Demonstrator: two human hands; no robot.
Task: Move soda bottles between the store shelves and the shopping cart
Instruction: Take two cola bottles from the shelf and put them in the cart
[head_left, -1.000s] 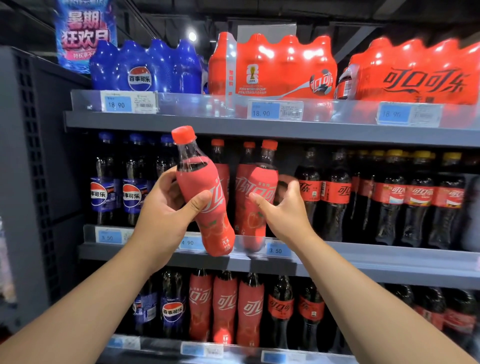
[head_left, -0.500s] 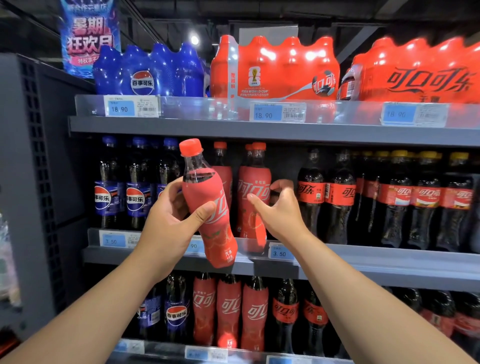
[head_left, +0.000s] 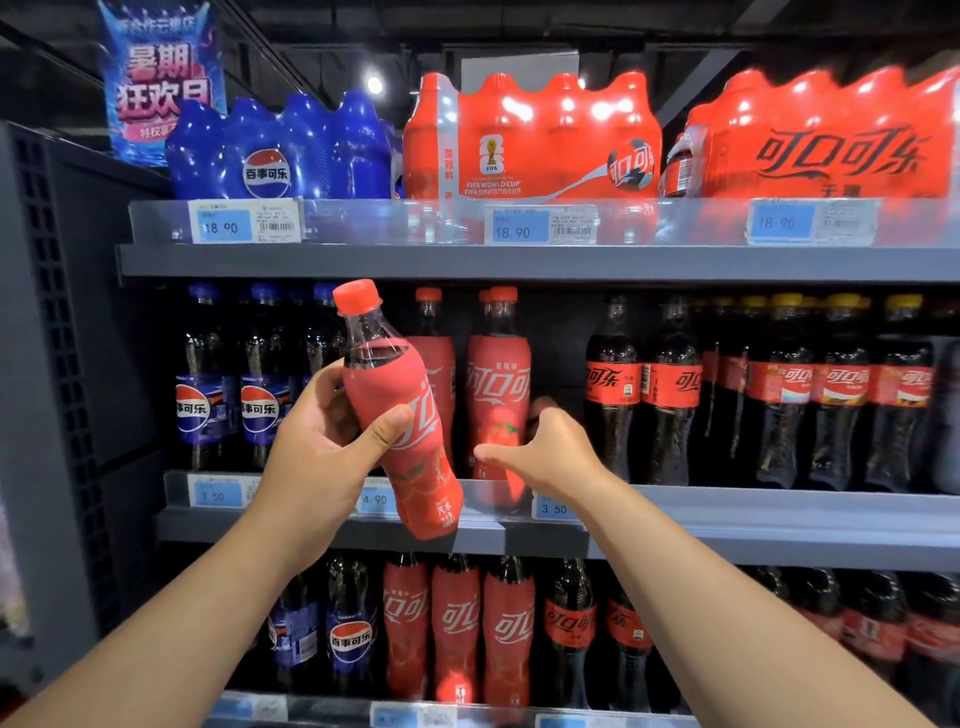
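- Held bottle (head_left: 395, 410): clear smooth plastic at the neck, matt red sleeve over the body, glossy red plastic cap (head_left: 357, 296).
- Shelf (head_left: 727, 262): grey painted metal, matt and smooth.
- Rail (head_left: 389, 221) at 12 o'clock: clear glossy plastic, holding paper price tags (head_left: 247, 227).
- Packs (head_left: 530, 137) at 12 o'clock: shiny shrink film, wrinkled, with bright glare spots.
- Dark bottles (head_left: 670, 389) at 3 o'clock: glossy clear plastic with smooth printed label bands.
- Side panel (head_left: 47, 312) at 9 o'clock: grey, matt, perforated.
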